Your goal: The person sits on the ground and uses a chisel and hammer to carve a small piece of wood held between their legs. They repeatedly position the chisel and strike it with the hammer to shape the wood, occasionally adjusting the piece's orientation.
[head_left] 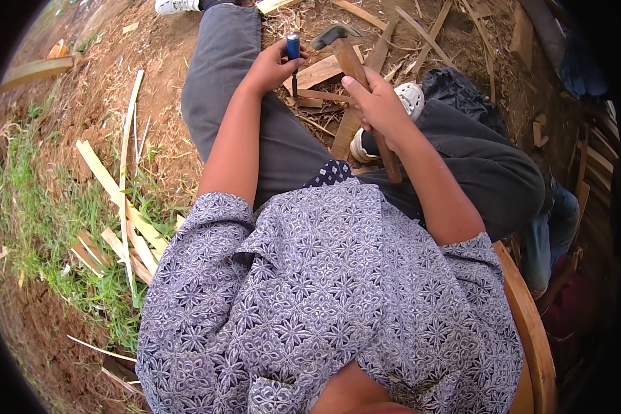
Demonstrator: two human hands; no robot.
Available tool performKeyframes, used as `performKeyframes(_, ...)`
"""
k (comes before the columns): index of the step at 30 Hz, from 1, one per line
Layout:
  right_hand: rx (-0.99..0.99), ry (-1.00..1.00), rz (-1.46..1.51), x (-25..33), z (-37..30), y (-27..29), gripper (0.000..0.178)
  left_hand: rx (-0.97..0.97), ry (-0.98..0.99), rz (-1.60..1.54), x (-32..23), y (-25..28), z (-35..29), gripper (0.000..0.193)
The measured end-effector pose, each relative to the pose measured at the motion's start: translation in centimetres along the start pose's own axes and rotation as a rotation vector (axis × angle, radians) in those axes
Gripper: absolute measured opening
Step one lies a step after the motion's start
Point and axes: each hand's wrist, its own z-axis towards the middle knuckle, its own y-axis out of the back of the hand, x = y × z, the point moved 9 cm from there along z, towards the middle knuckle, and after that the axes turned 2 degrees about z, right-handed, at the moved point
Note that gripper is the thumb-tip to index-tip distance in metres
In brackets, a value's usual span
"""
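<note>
My left hand is wrapped round the blue handle of a chisel. The tool stands upright, its dark blade pointing down at a small strip of wood on the ground between my legs; whether the tip touches cannot be made out. In my right hand is a claw hammer, gripped partway along its wooden handle. The hammer's dark metal head is raised to the right of the chisel handle, apart from it. A wider wooden board lies beneath and behind the strip.
Offcuts and planks litter the soil ahead. A black plastic bag lies by my right shoe. Long pale wood strips rest on grass at left. A curved wooden piece is beside me; another person's jeans show at right.
</note>
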Motion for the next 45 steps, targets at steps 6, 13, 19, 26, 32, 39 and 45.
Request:
performKeyframes(6,0.004,-0.034,-0.032,-1.1,0.2,-0.2,0.024,-0.200,0.022,0.036,0.6,1.7,0.2,0.034)
performKeyframes(13,0.000,-0.051,-0.042,-2.4,1.3,0.1,0.025,-0.426,-0.003,0.314,-0.3,3.8,-0.1,0.043)
performKeyframes(19,-0.096,-0.103,-0.097,-4.3,2.4,1.6,0.031,-0.576,0.140,0.562,-0.7,4.6,-0.9,0.053)
performKeyframes(26,-0.131,-0.147,-0.138,-8.2,4.2,3.3,0.037,-0.638,0.154,0.592,-0.6,3.9,-0.7,0.051)
performKeyframes(32,-0.162,-0.126,-0.174,-7.3,4.5,3.8,0.040,-0.437,-0.123,0.156,-1.0,0.5,1.3,0.033)
performKeyframes(39,-0.246,-0.082,-0.086,-6.3,4.3,4.6,0.030,0.205,0.050,0.859,3.1,-11.0,1.7,0.035)
performKeyframes(45,-0.344,-0.032,-0.004,-7.3,5.1,6.7,0.034,0.413,0.013,1.080,4.1,-14.5,1.7,0.030)
